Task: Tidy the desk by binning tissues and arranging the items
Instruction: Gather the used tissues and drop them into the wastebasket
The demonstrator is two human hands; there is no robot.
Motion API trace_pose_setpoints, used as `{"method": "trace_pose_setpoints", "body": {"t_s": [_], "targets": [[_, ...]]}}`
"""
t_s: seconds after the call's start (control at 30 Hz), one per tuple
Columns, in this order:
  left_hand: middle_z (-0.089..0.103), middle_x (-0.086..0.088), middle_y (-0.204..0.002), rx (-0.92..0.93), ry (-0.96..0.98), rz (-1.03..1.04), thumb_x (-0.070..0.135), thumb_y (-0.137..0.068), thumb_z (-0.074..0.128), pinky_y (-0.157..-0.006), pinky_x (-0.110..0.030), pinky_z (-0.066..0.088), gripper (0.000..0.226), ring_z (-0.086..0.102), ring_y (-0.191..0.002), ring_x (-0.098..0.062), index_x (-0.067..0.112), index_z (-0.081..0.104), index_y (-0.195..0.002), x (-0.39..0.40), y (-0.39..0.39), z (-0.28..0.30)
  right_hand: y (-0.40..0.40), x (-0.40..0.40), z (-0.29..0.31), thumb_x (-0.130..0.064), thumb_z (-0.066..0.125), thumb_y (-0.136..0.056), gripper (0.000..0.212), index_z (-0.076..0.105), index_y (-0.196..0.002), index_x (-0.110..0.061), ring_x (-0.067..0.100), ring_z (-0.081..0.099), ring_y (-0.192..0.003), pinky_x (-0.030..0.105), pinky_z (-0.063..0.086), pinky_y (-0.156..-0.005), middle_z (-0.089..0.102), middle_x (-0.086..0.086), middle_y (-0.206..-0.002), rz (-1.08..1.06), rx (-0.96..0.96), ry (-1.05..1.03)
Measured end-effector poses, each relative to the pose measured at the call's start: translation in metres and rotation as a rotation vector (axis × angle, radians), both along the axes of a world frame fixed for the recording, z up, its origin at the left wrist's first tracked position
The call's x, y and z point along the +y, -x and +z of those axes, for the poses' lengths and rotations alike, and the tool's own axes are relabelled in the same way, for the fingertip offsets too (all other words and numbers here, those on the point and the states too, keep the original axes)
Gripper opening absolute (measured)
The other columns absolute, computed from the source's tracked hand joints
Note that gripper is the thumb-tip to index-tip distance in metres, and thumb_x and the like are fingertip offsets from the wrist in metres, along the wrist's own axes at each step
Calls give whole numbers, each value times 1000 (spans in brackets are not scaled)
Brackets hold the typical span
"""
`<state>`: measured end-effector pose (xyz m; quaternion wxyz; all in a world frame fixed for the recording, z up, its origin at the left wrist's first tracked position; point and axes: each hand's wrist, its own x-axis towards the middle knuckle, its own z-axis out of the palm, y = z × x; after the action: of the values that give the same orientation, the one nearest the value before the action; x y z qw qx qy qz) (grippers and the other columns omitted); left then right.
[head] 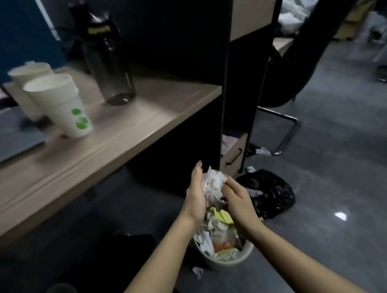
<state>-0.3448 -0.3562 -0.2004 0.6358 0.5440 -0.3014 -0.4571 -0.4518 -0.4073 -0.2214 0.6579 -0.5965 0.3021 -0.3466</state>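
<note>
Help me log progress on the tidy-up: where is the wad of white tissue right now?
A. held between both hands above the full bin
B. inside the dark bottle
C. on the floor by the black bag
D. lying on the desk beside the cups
A: the tissue wad sits between the left hand and right hand, directly over the bin.

**Counted by kind**

Two hands: left hand (196, 198), right hand (237, 200). One tissue wad (213, 183). One bin (227, 257). Two paper-cup stacks (60, 101). One bottle (109, 61). One black bag (270, 194). One chair (295, 58).
</note>
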Motion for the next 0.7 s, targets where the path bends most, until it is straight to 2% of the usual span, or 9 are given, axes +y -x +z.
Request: {"method": "trace_pose_setpoints", "body": {"t_s": [0.07, 0.17, 0.27, 0.3, 0.37, 0.5, 0.6, 0.63, 0.7], "targets": [[77, 6, -102, 82, -170, -40, 53, -102, 23, -84, -24, 56, 54, 71, -101, -10, 37, 74, -108, -6, 4, -29, 9, -6, -24, -13, 40, -97, 34, 68, -115, -21, 22, 70, -86, 28, 53, -64, 73, 10, -103, 16, 6, -163], [72, -7, -117, 33, -392, -92, 61, -100, 28, -104, -43, 46, 60, 66, -112, -22, 22, 69, -120, -11, 7, -71, 22, -14, -63, -8, 43, -92, 29, 71, -91, -14, 24, 68, -73, 31, 52, -60, 69, 11, -83, -27, 49, -343], [77, -5, -102, 36, -536, -103, 51, -103, 24, -92, -39, 54, 54, 71, -97, -21, 23, 70, -110, -15, 10, -107, 34, -20, -103, -9, 45, -88, 21, 58, -72, -8, 25, 51, -63, 35, 41, -59, 49, 13, -72, -84, 187, -431], [77, -5, -101, 102, -566, -113, 47, -104, 24, -87, -36, 55, 53, 72, -93, -20, 22, 70, -108, -16, 12, -116, 37, -21, -114, -8, 45, -88, 26, 53, -64, -14, 22, 46, -57, 32, 38, -54, 44, 10, -67, -103, 238, -450], [75, -8, -109, 233, -607, -100, 44, -104, 26, -91, -37, 53, 51, 70, -99, -21, 20, 70, -109, -14, 13, -132, 42, -22, -134, -7, 44, -89, 38, 47, -55, -22, 16, 37, -50, 27, 31, -48, 36, 4, -61, -124, 304, -487], [74, 0, -115, 275, -622, -160, 46, -104, 26, -97, -38, 52, 50, 69, -107, -17, 23, 67, -119, -7, 10, -155, 46, -21, -168, -12, 44, -94, 37, 63, -65, -23, 22, 43, -56, 30, 39, -53, 45, 6, -64, -150, 379, -597], [77, 15, -89, 342, -631, -152, 43, -104, 24, -71, -26, 55, 48, 73, -83, -2, 32, 71, -98, -10, 4, -165, 44, -19, -179, -12, 45, -92, 37, 62, -62, -25, 13, 57, -52, 27, 48, -50, 53, -1, -61, -153, 422, -632], [76, 19, -83, 354, -642, -137, 43, -103, 24, -69, -26, 51, 51, 71, -76, 2, 35, 72, -89, -10, 2, -165, 43, -20, -182, -12, 45, -91, 34, 64, -65, -23, 13, 59, -55, 28, 50, -52, 56, 0, -63, -152, 434, -631], [70, 20, -96, 347, -656, -99, 44, -103, 25, -78, -24, 48, 48, 66, -82, 5, 37, 70, -88, -10, -1, -169, 43, -22, -186, -13, 46, -90, 23, 67, -81, -17, 19, 61, -68, 32, 53, -58, 60, 4, -76, -171, 459, -607]]}}
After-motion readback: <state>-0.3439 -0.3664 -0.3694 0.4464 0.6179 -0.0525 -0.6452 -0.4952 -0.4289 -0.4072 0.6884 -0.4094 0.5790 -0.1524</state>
